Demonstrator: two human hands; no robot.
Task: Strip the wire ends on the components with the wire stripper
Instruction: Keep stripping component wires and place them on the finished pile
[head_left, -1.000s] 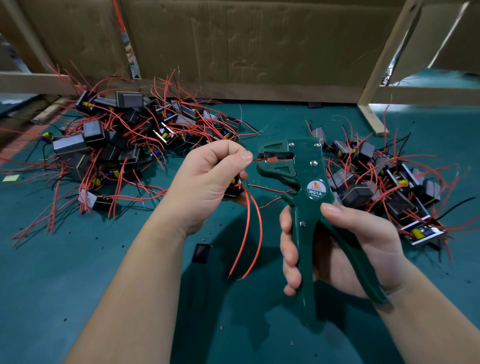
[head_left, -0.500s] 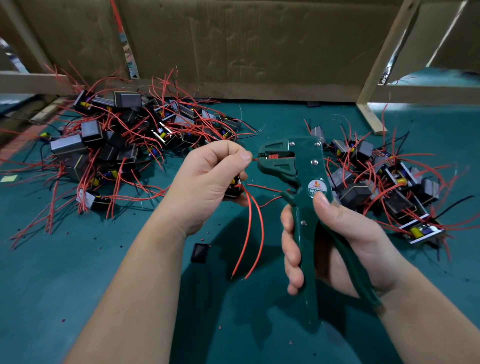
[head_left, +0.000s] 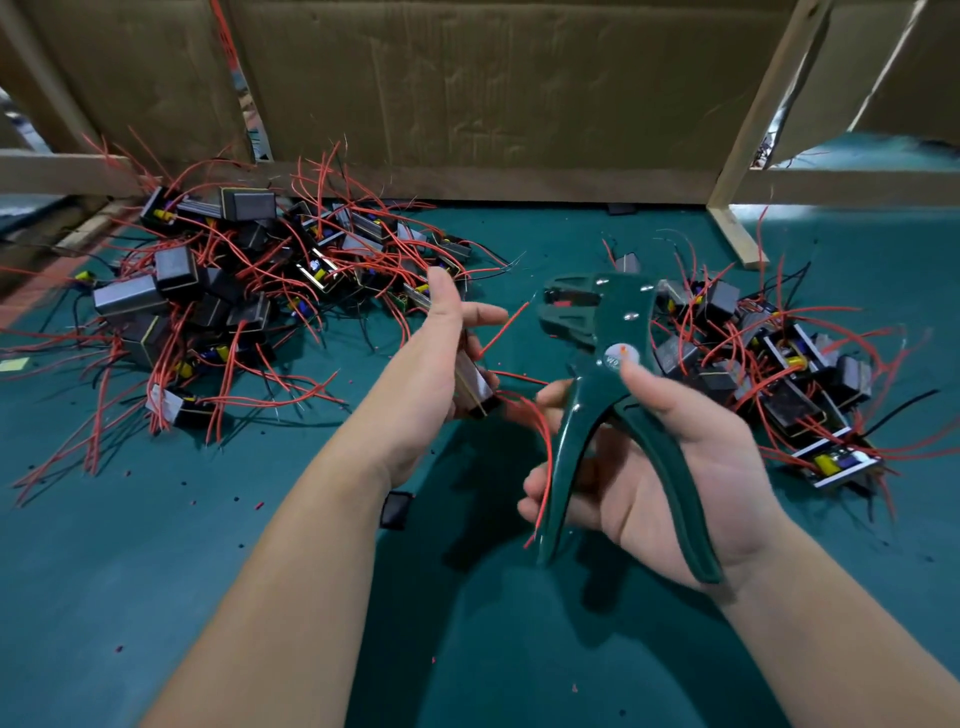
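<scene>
The component (head_left: 474, 387) is held over the middle of the bench (head_left: 156, 597), in the left hand (head_left: 431, 374). The lower fingers that grip it are hidden behind the palm. The thumb stands straight up and the forefinger points right, and the two are apart, pinching nothing. One red wire (head_left: 501, 330) rises from the component towards the stripper (head_left: 613, 322). Its tip is just short of the tool's mouth and not in it. Whether that tip is bare is too small to tell. Other red leads droop in front of the right hand (head_left: 670, 467).

That hand holds the stripper upright with its head to the left. The fingers are curled round the near handle, the other handle lies along the palm, and the thumb presses the round label. The handles are spread, so the tool looks ready for a wire.

I judge this to be a pause between strips: one lead is out of the tool and none is loaded. The next move calls for thumb and forefinger to pinch a lead near its end and steer it squarely into the mouth. The right hand then squeezes, keeping the loose leads out of the handles.

Beyond lie the left pile (head_left: 234, 291), towards the far left corner, and the right pile (head_left: 769, 374), towards the right edge. A small black piece (head_left: 396, 510) lies near the middle.
</scene>
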